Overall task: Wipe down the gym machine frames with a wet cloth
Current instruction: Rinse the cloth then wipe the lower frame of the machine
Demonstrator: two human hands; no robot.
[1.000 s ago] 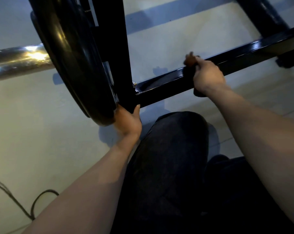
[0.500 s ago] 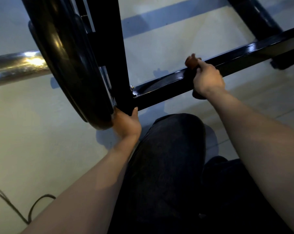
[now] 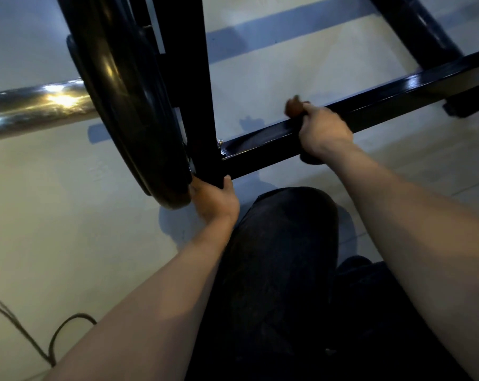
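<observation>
Wiping the low black crossbar [image 3: 397, 97] is the step in hand: the right hand [image 3: 325, 133] clenches a brown cloth [image 3: 294, 107] over the bar, a short way right of the black upright post [image 3: 202, 105]. The left hand [image 3: 215, 199] grips the foot of that post, beside the weight plate [image 3: 128, 105]. Next likely calls for sliding the cloth along the bar with steady pressure.

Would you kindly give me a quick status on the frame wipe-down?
Right hand grips brown cloth on horizontal black crossbar. Left hand grips upright post at its base. Weight plate close beside left hand.
</observation>
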